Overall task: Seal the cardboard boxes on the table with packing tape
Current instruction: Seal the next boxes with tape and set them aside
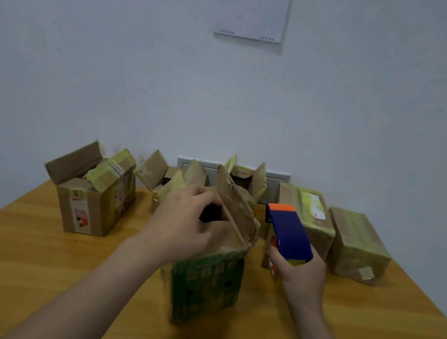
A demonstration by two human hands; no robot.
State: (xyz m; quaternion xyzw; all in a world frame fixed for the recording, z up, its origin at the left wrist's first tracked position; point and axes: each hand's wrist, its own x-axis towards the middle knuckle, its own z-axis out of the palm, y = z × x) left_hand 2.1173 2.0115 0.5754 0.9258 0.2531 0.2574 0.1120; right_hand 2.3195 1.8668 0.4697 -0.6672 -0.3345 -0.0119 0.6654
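Note:
A cardboard box with green printed sides point(207, 285) stands in front of me on the wooden table point(32, 257). Its top is open and one brown flap point(237, 208) sticks up on the right. My left hand point(180, 220) lies over the box's open top, fingers curled on a flap at its left edge. My right hand point(302, 275) grips a blue tape dispenser with an orange tip point(287, 230), held just right of the box, not touching it.
An open box point(91, 199) stands at the back left. Two more open boxes point(163, 178) point(247, 178) stand along the wall. Two taped boxes point(311, 213) point(358, 245) sit at the right. A paper sheet point(252, 6) hangs on the wall.

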